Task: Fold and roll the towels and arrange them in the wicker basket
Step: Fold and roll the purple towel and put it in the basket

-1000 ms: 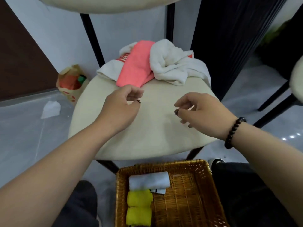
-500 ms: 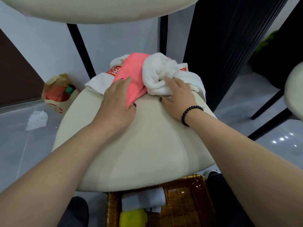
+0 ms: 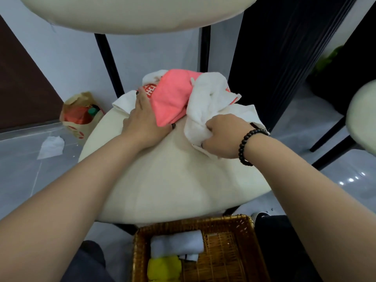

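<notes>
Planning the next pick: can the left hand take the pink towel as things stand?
Probably yes. The left hand already lies flat on the pink towel, whose near edge is uncovered; the white towel overlaps only its right side.

Cushion [image 3: 173, 180] front bare; towel pile [image 3: 183, 94] blocks back.

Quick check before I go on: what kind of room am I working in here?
Probably a dining or seating corner indoors, though I can't be sure. Cream cushioned chairs on black metal legs stand on a glossy grey tiled floor, and a paper bag of rubbish sits against the wall.
</notes>
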The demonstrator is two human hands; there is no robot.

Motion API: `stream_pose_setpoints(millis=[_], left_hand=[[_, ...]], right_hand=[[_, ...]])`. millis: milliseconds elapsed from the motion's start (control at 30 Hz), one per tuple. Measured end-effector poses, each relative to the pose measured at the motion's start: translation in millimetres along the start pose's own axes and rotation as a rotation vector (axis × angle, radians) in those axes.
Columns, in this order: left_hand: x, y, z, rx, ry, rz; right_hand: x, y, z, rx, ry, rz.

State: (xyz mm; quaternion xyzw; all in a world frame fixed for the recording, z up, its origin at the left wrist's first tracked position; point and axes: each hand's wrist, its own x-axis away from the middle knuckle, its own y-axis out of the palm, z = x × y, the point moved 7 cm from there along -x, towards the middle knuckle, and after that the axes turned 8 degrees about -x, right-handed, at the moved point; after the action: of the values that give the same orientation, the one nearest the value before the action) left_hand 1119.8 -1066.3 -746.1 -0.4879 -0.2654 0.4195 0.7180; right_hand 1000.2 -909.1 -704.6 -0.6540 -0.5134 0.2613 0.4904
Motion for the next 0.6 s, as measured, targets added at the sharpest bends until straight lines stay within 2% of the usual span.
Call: stream_pose_setpoints(millis=[67, 133, 233, 367, 500, 600], left_hand=[[-8.1, 0.7, -1.5, 0.058, -0.046, 0.0], [-9.0, -5.4, -3.4, 0.002, -0.041, 0.108], [3.6, -17.5, 4.3, -0.135, 0.084, 0.261], [43.5, -20.1, 33.1, -0.098, 0.264, 0.208], [97.7, -21.5, 63.0, -0.061, 0.45, 0.133], [112.0, -31.3, 66.3, 0.091, 0.428, -0.015]], right_hand=[[19.1, 0.2, -2.3, -0.015, 0.001, -0.028], [31.7, -2.8, 1.5, -0.083, 0.024, -0.028], [40.5, -13.0, 15.1, -0.254, 0.084, 0.082], [44.3, -33.0, 32.1, -0.391, 0.103, 0.403], [44.2, -32.4, 41.9, -0.451, 0.13, 0.475], [47.1, -31.6, 45.1, -0.474, 0.145, 0.516]])
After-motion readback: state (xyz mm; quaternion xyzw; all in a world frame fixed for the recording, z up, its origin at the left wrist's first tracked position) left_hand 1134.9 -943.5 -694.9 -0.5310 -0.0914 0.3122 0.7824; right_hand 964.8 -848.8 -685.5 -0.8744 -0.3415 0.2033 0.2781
